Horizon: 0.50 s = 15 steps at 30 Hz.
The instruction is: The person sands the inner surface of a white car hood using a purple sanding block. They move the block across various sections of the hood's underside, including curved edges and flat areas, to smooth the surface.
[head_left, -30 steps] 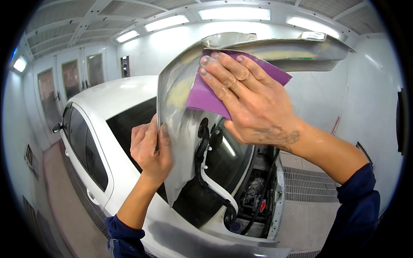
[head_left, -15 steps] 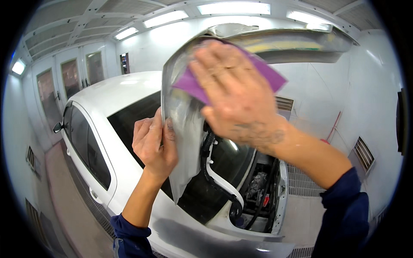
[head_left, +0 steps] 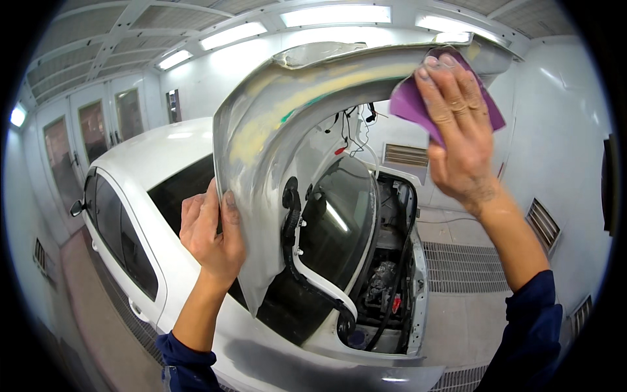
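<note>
A raised trunk lid (head_left: 313, 85) stands in front of me, its grey surface marked with yellowish filler patches and a small green streak. My left hand (head_left: 213, 230) grips the lid's near left edge, thumb on the face toward me and fingers behind. Up at the lid's right end, my right hand (head_left: 460, 130) presses a purple sheet of sandpaper (head_left: 415, 101) against the surface. Its fingers lie over the sheet, hiding part of it and the lid beneath. Dust whitens the fingertips of both hands.
Below the lid lies the open trunk (head_left: 385, 287) of a white car (head_left: 130, 147), beside its rear window (head_left: 336, 209). Loose wires (head_left: 353, 130) dangle under the lid. A grey patch (head_left: 281, 362) marks the near body panel. Floor grating (head_left: 464, 268) runs along the right.
My right hand has swept the sandpaper from the lid's left corner to its right end, uncovering the filler patches. My left hand keeps its grip on the edge. The whole view has shifted slightly.
</note>
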Available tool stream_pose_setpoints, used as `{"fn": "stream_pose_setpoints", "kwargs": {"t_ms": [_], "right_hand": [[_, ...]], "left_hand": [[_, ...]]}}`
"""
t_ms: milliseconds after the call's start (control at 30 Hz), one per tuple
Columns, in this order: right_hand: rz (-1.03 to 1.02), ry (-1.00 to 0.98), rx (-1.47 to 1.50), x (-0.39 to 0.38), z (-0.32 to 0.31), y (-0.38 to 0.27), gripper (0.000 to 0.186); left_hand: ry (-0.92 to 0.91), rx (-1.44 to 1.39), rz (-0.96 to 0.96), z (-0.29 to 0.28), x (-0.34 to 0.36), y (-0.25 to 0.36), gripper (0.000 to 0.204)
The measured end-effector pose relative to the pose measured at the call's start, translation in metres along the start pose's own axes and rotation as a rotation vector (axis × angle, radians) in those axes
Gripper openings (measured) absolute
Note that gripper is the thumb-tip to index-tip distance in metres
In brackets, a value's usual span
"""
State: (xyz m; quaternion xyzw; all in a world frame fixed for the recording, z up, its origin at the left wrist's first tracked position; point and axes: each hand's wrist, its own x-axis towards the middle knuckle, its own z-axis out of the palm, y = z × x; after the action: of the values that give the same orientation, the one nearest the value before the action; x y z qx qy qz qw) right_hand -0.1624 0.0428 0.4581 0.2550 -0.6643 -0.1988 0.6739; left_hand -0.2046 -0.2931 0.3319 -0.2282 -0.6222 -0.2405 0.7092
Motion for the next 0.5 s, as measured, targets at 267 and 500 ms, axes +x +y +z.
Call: {"fn": "stream_pose_setpoints", "kwargs": {"t_ms": [267,500], "right_hand": [[-0.253,0.064,0.44,0.058,0.051,-0.095,0.066],[-0.225,0.094,0.081,0.009,0.018,0.018,0.062]], "left_hand": [[-0.031,0.029,0.044,0.003,0.0,-0.004,0.027],[-0.08,0.076,0.04,-0.008,0.0,-0.007,0.029]]}}
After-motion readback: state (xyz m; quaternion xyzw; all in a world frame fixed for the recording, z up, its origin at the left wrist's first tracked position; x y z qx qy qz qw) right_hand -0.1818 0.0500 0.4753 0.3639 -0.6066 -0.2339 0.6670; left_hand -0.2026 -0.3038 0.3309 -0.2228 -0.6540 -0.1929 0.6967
